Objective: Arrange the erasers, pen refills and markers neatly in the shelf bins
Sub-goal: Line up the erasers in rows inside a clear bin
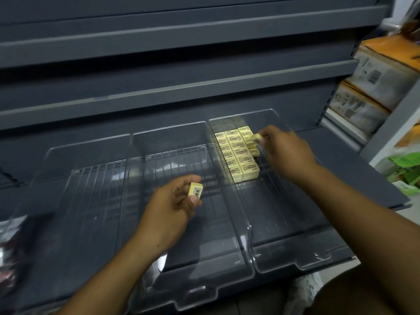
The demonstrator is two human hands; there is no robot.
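Three clear plastic bins sit side by side on a dark grey shelf. The right bin holds several pale yellow boxed erasers packed in rows at its far left corner. My right hand reaches into that bin and pinches one yellow eraser just over the right end of the rows. My left hand hovers over the middle bin and pinches another yellow eraser with a barcode facing up. The left bin holds nothing I can see.
Dark grey shelf boards rise behind the bins. Stacked orange and white cartons stand at the right on a neighbouring rack. Green packets lie at the far right. A blurred packet shows at the left edge.
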